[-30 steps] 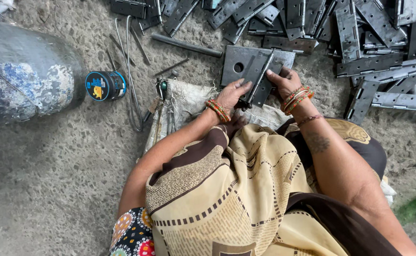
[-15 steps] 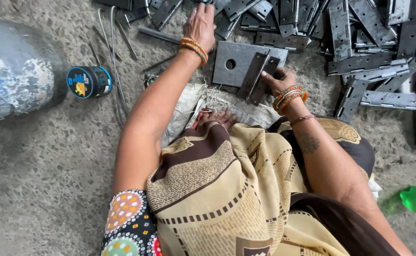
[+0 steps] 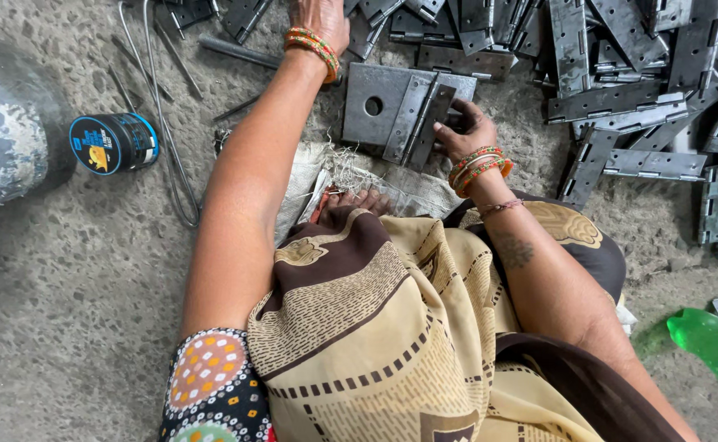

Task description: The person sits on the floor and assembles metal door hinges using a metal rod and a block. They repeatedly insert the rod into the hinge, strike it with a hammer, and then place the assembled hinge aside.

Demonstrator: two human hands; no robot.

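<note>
The fingers of the right hand [image 3: 465,131] curl over the edge of a steel hinge [image 3: 420,121] standing on a square plate with a hole [image 3: 375,102], just above frame centre. The left hand [image 3: 320,18] stretches to the top edge, resting on the hinge pile [image 3: 621,65]; its fingers are cut off by the frame, so I cannot tell how they sit. The cut steel edges look sharp, and a slipping leaf could pinch or nick bare skin. A foot [image 3: 363,200] lies just below the plate, so a tipped hinge may land on it. The floor is rough, speckled concrete [image 3: 72,327], with loose rods [image 3: 236,51], bent wire [image 3: 162,123] and a small blue tin [image 3: 113,143] upper left.
</note>
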